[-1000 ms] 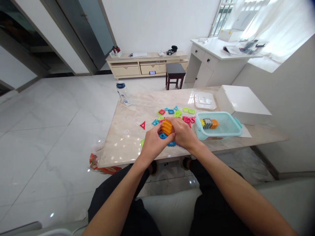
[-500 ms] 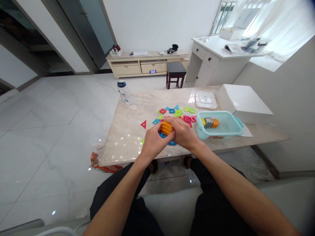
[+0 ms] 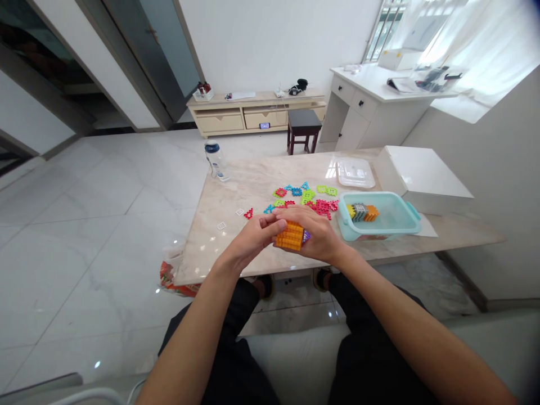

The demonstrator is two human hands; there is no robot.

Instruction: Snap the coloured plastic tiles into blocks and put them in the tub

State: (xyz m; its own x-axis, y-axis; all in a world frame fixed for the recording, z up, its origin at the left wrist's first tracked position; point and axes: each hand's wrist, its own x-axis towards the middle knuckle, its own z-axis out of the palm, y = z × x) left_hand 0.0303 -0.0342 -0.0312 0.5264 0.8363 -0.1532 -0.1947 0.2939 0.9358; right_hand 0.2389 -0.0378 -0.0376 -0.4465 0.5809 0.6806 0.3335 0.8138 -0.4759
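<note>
Orange stack [image 3: 289, 236], one of it, was in the person's hands at the centre of the frame; its layers were too small to count. From the left, one bottle [image 3: 216, 163] stood on the table [image 3: 228, 197], then came two white pieces [image 3: 221, 226] and one red triangle [image 3: 248, 214]. Next was the left hand [image 3: 253, 236], half curled, its thumb at the stack's upper left corner; how firmly it gripped, I could not tell. The right hand [image 3: 320, 236] was closed around the stack, fingers arched over the top, palm to the right, with one purple piece [image 3: 306, 236] showing between. Beyond the hands lay colourful pieces [image 3: 323, 208], partly covered, so not countable. Farther right, one tub [image 3: 392, 212] held three groups: yellow [image 3: 350, 211], grey [image 3: 359, 212] and orange [image 3: 372, 213]. One white box [image 3: 426, 171] stood behind it.
</note>
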